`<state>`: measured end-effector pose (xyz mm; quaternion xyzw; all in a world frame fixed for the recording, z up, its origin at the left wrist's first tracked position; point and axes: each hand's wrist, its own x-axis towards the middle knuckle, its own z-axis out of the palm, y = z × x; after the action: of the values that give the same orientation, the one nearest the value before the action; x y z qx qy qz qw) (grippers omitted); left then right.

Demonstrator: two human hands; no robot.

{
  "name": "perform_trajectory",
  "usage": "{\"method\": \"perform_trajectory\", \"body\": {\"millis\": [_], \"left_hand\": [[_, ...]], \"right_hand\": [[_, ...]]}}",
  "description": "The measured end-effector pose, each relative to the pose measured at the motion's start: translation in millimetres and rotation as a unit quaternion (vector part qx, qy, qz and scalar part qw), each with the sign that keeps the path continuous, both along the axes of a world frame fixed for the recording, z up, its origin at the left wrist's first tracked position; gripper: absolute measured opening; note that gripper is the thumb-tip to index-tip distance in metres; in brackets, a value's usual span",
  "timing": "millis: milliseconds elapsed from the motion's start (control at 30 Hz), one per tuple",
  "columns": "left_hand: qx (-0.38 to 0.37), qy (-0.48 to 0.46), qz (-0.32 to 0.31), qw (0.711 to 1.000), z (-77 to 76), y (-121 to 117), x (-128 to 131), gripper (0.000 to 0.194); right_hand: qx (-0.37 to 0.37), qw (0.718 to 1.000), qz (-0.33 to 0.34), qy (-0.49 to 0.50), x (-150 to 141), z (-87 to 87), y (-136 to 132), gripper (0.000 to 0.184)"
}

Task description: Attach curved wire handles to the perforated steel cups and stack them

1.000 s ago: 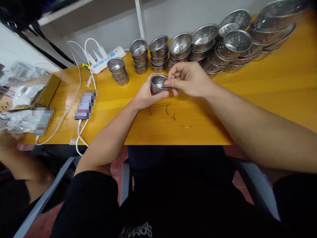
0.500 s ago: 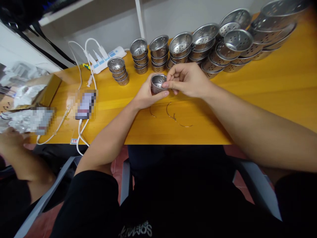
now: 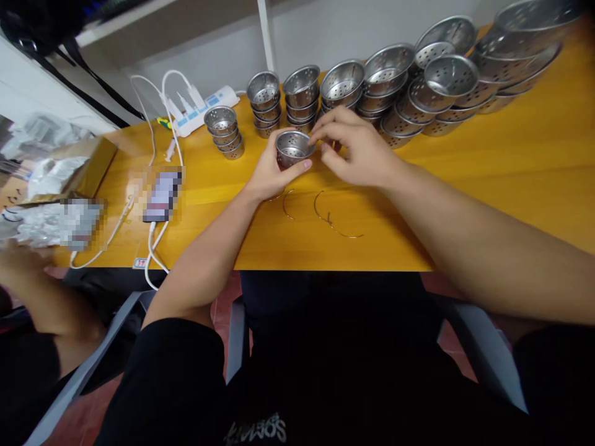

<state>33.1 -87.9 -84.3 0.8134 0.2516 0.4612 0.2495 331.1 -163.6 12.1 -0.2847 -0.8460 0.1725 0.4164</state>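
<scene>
My left hand [image 3: 271, 175] grips a small perforated steel cup [image 3: 291, 147] just above the yellow table [image 3: 488, 179], thumb along its near side. My right hand [image 3: 353, 148] hovers at the cup's right rim, thumb and forefinger pinched together there; I cannot make out anything between them. Three thin curved wire pieces [image 3: 325, 214] lie on the table just in front of my hands.
Stacks of small perforated cups [image 3: 224, 131] and larger perforated bowls [image 3: 446, 80] line the table's far edge. A white power strip [image 3: 204, 106] with cables, a phone [image 3: 160, 195] and a cardboard box [image 3: 88, 167] are at left. Another person's hand [image 3: 21, 263] is at the far left.
Both hands have lifted the cup slightly up and to the left, away from me. The right hand's fingers have shifted along the cup's rim. The person at left moved their hand.
</scene>
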Motion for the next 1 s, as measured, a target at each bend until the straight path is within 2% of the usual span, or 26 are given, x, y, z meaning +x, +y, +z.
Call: {"method": "perform_trajectory", "body": {"millis": [200, 367, 600, 833, 900, 1000], "left_hand": [[0.009, 0.021, -0.011, 1.000, -3.4, 1, 2, 0.115], [0.004, 0.021, -0.027, 0.999, -0.5, -1, 1, 0.116], [0.009, 0.003, -0.045, 0.999, 6.5, -7, 3, 0.113], [-0.052, 0.011, -0.018, 0.998, 6.8, -4, 0, 0.123], [-0.067, 0.011, 0.002, 0.998, 10.6, -7, -3, 0.123], [-0.087, 0.038, 0.052, 0.994, 21.3, -16, -7, 0.114]], "right_hand": [[-0.040, 0.999, -0.020, -0.024, -6, -12.0, 1, 0.024], [-0.053, 0.998, 0.010, -0.025, -12, -22.6, 4, 0.029], [-0.063, 0.998, 0.017, -0.021, -12, -23.5, 5, 0.032], [-0.080, 0.997, 0.007, 0.008, -10, -22.4, 5, 0.030], [-0.084, 0.996, 0.002, 0.015, -8, -23.7, 7, 0.032], [-0.078, 0.997, -0.013, 0.019, -6, -27.5, 11, 0.032]]}}
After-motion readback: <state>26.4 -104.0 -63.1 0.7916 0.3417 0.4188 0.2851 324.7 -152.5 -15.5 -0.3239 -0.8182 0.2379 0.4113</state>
